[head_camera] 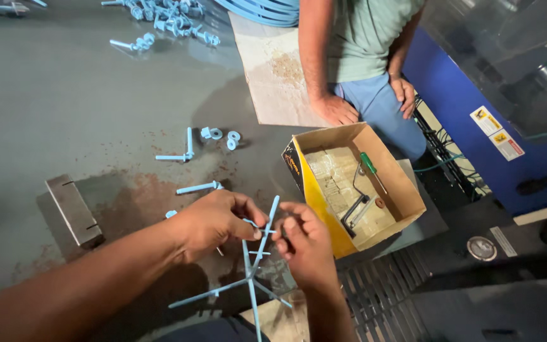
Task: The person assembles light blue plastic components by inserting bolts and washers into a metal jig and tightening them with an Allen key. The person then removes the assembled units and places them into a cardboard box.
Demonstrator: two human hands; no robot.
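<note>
A grey, rust-stained floor [64, 107] carries loose blue bolts [185, 149]. The left hand [213, 221] and right hand [305, 244] pinch a blue rod assembly [251, 272] with closed fingers, steadying it above the floor. Right, an open cardboard box [397, 171] keeps a screwdriver [370, 168] handy.

1. The place was a workshop or small factory floor, with a stained grey floor [52, 95].
2. Light-blue bolts and washers [166, 16] lay scattered about.
3. A cardboard box [406, 190] held a screwdriver [370, 168].
4. A blue machine cabinet [470, 88] stood nearby.
</note>
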